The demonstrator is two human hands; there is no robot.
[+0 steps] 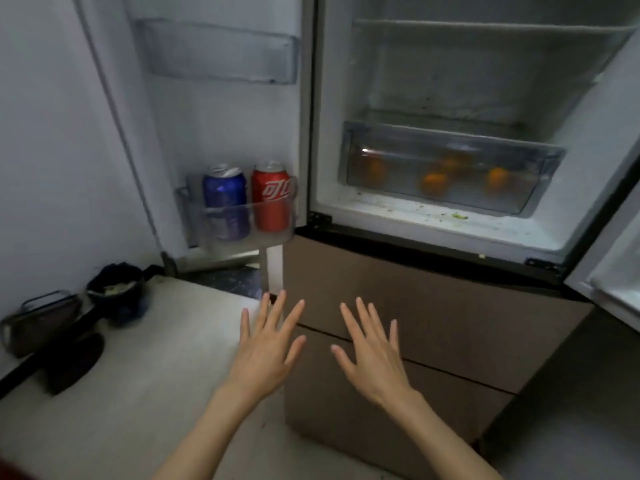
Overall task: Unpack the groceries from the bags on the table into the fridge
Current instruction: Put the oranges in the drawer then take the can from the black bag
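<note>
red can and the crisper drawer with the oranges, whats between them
In the head view, only the fridge's own frame: the red can stands in the open door's bin, and the cabinet's left side wall separates it from the crisper drawer. No groceries between.

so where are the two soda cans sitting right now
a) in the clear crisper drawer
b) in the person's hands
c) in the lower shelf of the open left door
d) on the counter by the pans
c: the blue can and red can stand side by side in the lower door shelf, while the crisper drawer holds oranges.

Clear plastic door bin (221, 216) carries blue can (225, 199) beside red can (272, 195); transparent crisper drawer (540, 157) holds orange round fruits (434, 183); pale countertop (145, 368) bears dark pot (117, 292).
</note>
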